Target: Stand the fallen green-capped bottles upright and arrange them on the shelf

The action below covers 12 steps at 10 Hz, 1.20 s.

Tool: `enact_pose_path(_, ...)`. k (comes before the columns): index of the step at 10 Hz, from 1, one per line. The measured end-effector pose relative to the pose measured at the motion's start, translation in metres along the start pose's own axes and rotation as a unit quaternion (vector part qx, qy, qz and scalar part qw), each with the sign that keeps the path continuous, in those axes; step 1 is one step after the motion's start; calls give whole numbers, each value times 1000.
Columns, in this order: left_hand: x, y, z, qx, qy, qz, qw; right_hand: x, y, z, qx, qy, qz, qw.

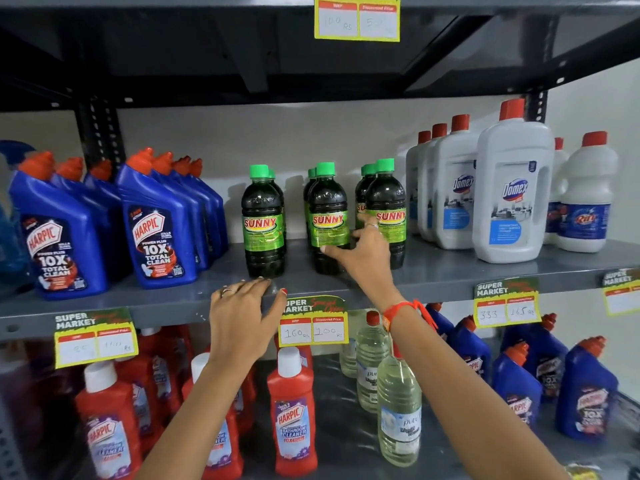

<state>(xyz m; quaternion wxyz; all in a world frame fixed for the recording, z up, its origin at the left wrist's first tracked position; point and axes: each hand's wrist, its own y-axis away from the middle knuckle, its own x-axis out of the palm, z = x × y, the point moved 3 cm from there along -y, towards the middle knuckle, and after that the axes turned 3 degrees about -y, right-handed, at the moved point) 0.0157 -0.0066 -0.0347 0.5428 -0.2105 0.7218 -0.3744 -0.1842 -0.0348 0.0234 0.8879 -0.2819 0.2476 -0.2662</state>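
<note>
Three upright green-capped bottle (pixel 327 216) rows on grey shelf (pixel 450 271).

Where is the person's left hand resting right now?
In the head view, the left hand rests on the middle shelf's front edge, just below the leftmost green-capped bottle.

Blue Harpic bottles (pixel 59 233) with orange-red caps stand in rows at the left, and white Domex bottles (pixel 512 188) with red caps stand at the right, with a white Rin bottle (pixel 585 202) beside them at the far right. Below stand red Harpic bathroom-cleaner bottles (pixel 292 417) with white caps, clear bottles (pixel 398 410) of pale liquid, and more blue bottles (pixel 585 393) at the right. Yellow-edged price tags (pixel 313 327) marked "Super Market" hang along the front edge, and another tag (pixel 356 19) hangs at the top.
</note>
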Motion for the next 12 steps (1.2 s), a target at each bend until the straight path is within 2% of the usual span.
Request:
enact_pose_path(1, 0, -2, -8, -3, 14, -4, 1000, -25, -2, -8, 12, -8, -90, 996)
enact_pose_path(2, 5, -5, -31, 22, 29, 2, 999, -46, -12, -23, 14, 7, -147, 989)
enact_pose_path(3, 11, -7, -58, 43, 53, 22, 997, -54, -22, -42, 48, 23, -100, 994)
enact_pose_path(5, 21, -9, -82, 65, 7, 29, 997, -50, -33, -60, 105, 0, 50, 993)
enact_pose_path(9, 20, -7, -82, 62, 25, 19, 998, -47, -37, -61, 109, -1, 65, 992)
enact_pose_path(11, 18, -7, -81, 64, 21, 17, 998, -48, -34, -57, 118, -4, 101, 988)
enact_pose_path(12, 19, -7, -83, 65, 35, 23, 997, -55, -30, -52, 109, -25, 72, 991)
